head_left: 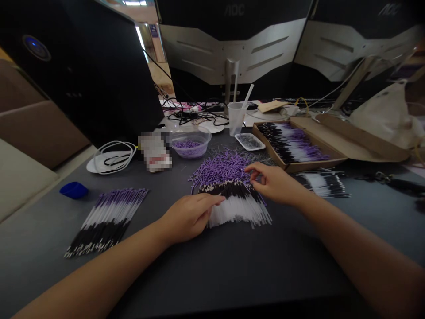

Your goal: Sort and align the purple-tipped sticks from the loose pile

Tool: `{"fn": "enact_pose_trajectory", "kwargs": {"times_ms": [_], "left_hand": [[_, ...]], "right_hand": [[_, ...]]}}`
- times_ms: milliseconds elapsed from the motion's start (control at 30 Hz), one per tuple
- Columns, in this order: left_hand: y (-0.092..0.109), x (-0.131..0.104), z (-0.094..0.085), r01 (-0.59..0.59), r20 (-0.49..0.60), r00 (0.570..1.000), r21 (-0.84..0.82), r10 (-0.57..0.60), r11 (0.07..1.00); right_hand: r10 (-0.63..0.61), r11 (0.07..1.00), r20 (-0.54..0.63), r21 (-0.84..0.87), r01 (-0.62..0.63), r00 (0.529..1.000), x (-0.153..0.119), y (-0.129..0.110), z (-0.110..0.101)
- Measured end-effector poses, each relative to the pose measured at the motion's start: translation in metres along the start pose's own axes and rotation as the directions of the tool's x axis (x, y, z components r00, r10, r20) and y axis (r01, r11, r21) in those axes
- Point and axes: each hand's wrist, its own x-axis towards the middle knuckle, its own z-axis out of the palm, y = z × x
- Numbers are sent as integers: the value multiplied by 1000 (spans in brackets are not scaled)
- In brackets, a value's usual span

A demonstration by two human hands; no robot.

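My left hand (191,217) rests at the left side of a spread of thin black-and-white sticks (244,210). Its index finger stretches over them, close against the thumb; whatever is between the fingertips is too small to make out. Behind the sticks lies a heap of short purple tubes (221,166). My right hand (270,181) hovers at the heap's right edge, fingers bent with gaps between them, and nothing shows in its grasp. To the left, a row of sticks with purple ends (109,219) lies fanned on the dark table.
A clear bowl of purple tubes (191,144), a white tray (250,141) and a plastic cup with straw (236,119) stand behind the heap. An open cardboard box (299,166) of sticks is at right, with more white sticks (322,184) before it. A blue cap (73,190) lies left.
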Motion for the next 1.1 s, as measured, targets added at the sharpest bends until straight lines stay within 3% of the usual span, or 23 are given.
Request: {"fn": "enact_pose_trajectory", "kwargs": {"times_ms": [133,233,367,500,833,1100], "left_hand": [[-1,-1,2,100,19,995,-27,-99,995],[0,-1,3,105,21,994,-36,-104,994],[1,0,4,91,20,996,-41,-91,995],[0,-1,5,91,18,996,-38,-90,995],[-1,-1,8,158,-7,987,-105,-159,982],[2,0,8,192,6,981,-167,-194,967]], "right_hand": [[108,939,69,321,-125,992,0,-10,9],[185,755,142,613,-233,973,0,-17,13],[160,540,151,814,-214,976,-2,-24,15],[86,423,118,895,-143,989,-6,-24,16],[18,352,128,927,-126,992,-7,-23,15],[-14,421,96,904,-81,995,-7,-25,17]]}}
